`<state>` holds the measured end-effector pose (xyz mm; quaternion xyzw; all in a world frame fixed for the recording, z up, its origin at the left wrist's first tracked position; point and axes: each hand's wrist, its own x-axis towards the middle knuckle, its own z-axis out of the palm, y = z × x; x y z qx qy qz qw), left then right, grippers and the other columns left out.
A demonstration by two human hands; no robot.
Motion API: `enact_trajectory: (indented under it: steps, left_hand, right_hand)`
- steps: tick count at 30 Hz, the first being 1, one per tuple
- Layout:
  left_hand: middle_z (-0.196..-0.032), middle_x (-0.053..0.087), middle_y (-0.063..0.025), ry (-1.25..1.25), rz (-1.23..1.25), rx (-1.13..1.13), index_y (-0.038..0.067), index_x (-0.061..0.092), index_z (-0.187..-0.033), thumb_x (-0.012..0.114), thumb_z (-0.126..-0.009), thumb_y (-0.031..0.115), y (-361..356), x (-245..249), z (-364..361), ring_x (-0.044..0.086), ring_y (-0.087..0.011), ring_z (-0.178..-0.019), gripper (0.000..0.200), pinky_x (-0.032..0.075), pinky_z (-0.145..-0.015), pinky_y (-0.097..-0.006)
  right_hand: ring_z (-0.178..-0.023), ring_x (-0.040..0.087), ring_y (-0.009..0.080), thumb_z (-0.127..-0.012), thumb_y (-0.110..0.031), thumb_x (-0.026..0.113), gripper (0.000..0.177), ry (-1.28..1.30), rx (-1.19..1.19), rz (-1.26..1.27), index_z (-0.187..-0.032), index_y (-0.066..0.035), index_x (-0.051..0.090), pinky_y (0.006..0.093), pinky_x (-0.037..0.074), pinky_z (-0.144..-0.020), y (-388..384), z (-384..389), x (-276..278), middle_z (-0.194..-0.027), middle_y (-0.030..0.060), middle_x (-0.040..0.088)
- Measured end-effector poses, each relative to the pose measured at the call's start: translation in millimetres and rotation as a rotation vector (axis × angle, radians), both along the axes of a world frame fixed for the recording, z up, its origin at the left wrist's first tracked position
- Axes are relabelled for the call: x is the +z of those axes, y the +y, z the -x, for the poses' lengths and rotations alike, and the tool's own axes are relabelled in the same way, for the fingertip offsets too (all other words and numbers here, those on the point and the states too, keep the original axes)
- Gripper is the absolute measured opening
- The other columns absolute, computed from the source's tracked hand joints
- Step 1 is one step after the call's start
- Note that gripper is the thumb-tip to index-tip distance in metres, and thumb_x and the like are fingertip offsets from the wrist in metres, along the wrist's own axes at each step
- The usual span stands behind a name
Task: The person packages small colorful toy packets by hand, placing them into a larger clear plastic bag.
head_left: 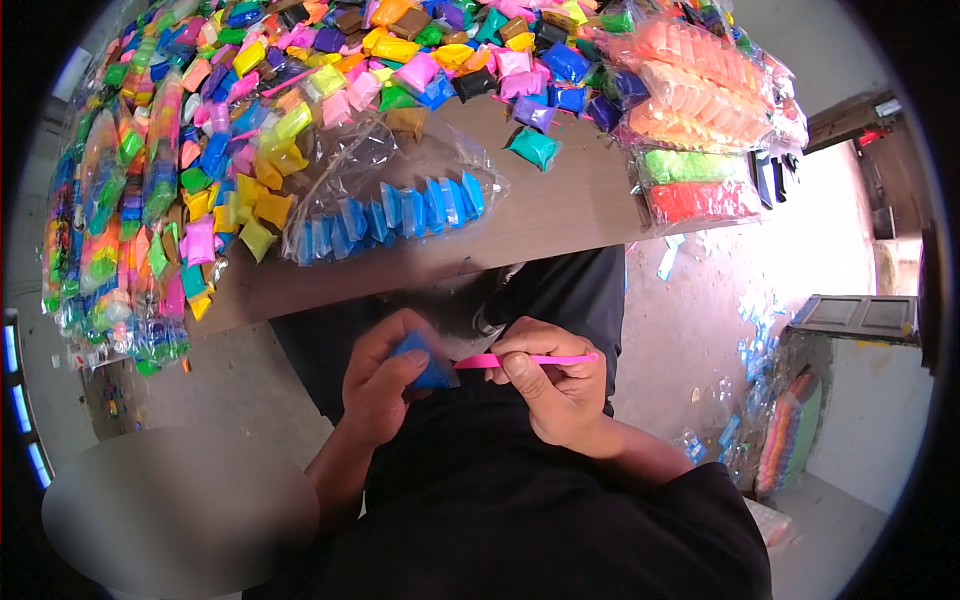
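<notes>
My left hand [385, 375] is closed around a small blue packet [432, 370] in clear wrapping, held over my lap. Between thumb and fingers of my right hand [550, 385] is a slim pink plastic stick [565, 358]. The stick's left end reaches close to the edge of the blue packet. Ahead of both hands, near the table's front edge, lies a clear plastic bag [345, 165] with a row of blue packets [390, 212] at its opening.
A large heap of colourful small packets [415, 70] covers the back and left of the table [565, 215]. Bags of orange packets [700, 90] are stacked at the right, above green and red ones [700, 195]. Blue scraps [760, 340] litter the floor on the right.
</notes>
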<state>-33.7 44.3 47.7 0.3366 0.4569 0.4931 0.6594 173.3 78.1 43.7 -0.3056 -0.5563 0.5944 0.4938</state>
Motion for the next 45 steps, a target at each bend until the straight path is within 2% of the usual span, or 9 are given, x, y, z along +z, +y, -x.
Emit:
enact_trajectory:
  steps: [9, 12, 18, 24, 27, 33, 36, 38, 45]
  left_hand:
    - [-0.080, 0.062, -0.0021, 0.018, -0.041, 0.006, 0.004, 0.060, -0.093, 0.054, -0.089, 0.022, 1.1, 1.0, -2.7, 0.049, -0.0044, -0.065, 0.019, 0.038, -0.057, -0.0217]
    - [-0.078, 0.059, -0.0040, 0.053, -0.038, 0.016, 0.005, 0.059, -0.092, 0.055, -0.086, 0.025, 0.1, -5.8, -2.0, 0.051, -0.0068, -0.058, 0.021, 0.040, -0.049, -0.0215]
    - [-0.079, 0.058, -0.0025, -0.092, 0.056, 0.050, 0.006, 0.059, -0.093, 0.055, -0.088, 0.025, 1.3, 5.0, -8.1, 0.050, -0.0061, -0.059, 0.020, 0.038, -0.048, -0.0213]
    - [-0.075, 0.058, -0.0021, -0.110, 0.116, -0.028, 0.006, 0.058, -0.093, 0.055, -0.092, 0.026, 0.3, 12.2, -12.3, 0.047, -0.0056, -0.053, 0.020, 0.035, -0.045, -0.0214]
    - [-0.073, 0.058, -0.0026, -0.100, 0.102, 0.001, 0.006, 0.059, -0.094, 0.054, -0.094, 0.025, -0.2, 11.1, -10.0, 0.046, -0.0059, -0.050, 0.020, 0.035, -0.044, -0.0221]
    - [-0.070, 0.059, -0.0022, -0.012, 0.113, -0.016, 0.006, 0.060, -0.092, 0.053, -0.095, 0.025, -1.7, 24.1, -23.9, 0.046, -0.0054, -0.049, 0.021, 0.034, -0.044, -0.0226]
    - [-0.069, 0.058, -0.0015, -0.025, 0.026, 0.003, 0.006, 0.059, -0.091, 0.052, -0.098, 0.026, -2.0, 26.6, -23.6, 0.046, -0.0049, -0.050, 0.022, 0.035, -0.044, -0.0225]
    - [-0.073, 0.057, 0.0000, -0.027, 0.059, -0.028, 0.003, 0.061, -0.096, 0.049, -0.105, 0.018, -4.2, 31.6, -22.8, 0.047, -0.0037, -0.059, 0.021, 0.037, -0.053, -0.0228]
    - [-0.072, 0.055, 0.0003, -0.012, 0.011, 0.052, 0.004, 0.060, -0.095, 0.047, -0.107, 0.017, -9.1, 31.4, -39.4, 0.048, -0.0044, -0.060, 0.022, 0.037, -0.054, -0.0232]
  right_hand:
    - [-0.073, 0.063, 0.0130, -0.100, -0.009, 0.067, 0.014, 0.006, 0.030, -0.020, -0.105, 0.003, 0.072, 0.0272, 0.048, -0.067, -1.3, 1.5, -2.7, -0.083, 0.0084, 0.068]
    - [-0.076, 0.067, 0.0159, -0.099, -0.007, 0.068, 0.014, -0.010, 0.050, 0.000, -0.107, 0.003, 0.072, 0.0282, 0.049, -0.070, -1.5, 0.9, -1.8, -0.085, 0.0106, 0.070]
    - [-0.079, 0.070, 0.0232, -0.092, -0.003, 0.072, 0.018, -0.144, 0.144, -0.323, -0.110, 0.004, 0.073, 0.0333, 0.053, -0.074, 12.6, -2.7, -3.0, -0.091, 0.0147, 0.075]
    - [-0.081, 0.069, 0.0242, -0.091, -0.002, 0.073, 0.014, -0.038, 0.130, -0.205, -0.104, 0.005, 0.074, 0.0356, 0.053, -0.075, 15.7, -3.4, -7.8, -0.091, 0.0138, 0.075]
    - [-0.080, 0.068, 0.0248, -0.091, -0.002, 0.073, 0.014, 0.057, 0.238, -0.130, -0.103, 0.006, 0.074, 0.0356, 0.052, -0.075, 16.6, -7.4, -8.6, -0.090, 0.0141, 0.074]
    - [-0.080, 0.068, 0.0260, -0.090, -0.001, 0.074, 0.015, -0.030, 0.059, -0.271, -0.103, 0.006, 0.074, 0.0367, 0.052, -0.075, 17.4, 0.5, -8.0, -0.091, 0.0163, 0.073]
    - [-0.080, 0.070, 0.0302, -0.089, -0.001, 0.074, 0.015, -0.078, 0.024, -0.410, -0.103, 0.004, 0.074, 0.0399, 0.055, -0.074, 16.0, -0.4, -7.6, -0.087, 0.0179, 0.073]
    - [-0.081, 0.071, 0.0316, -0.086, 0.000, 0.077, 0.018, -0.113, -0.016, -0.535, -0.104, 0.003, 0.074, 0.0398, 0.057, -0.073, 14.3, -1.8, -9.9, -0.089, 0.0185, 0.072]
    - [-0.078, 0.071, 0.0324, -0.081, 0.008, 0.076, 0.020, -0.287, -0.151, -0.917, -0.100, 0.005, 0.073, 0.0402, 0.062, -0.069, 22.5, 0.6, -7.9, -0.088, 0.0185, 0.072]
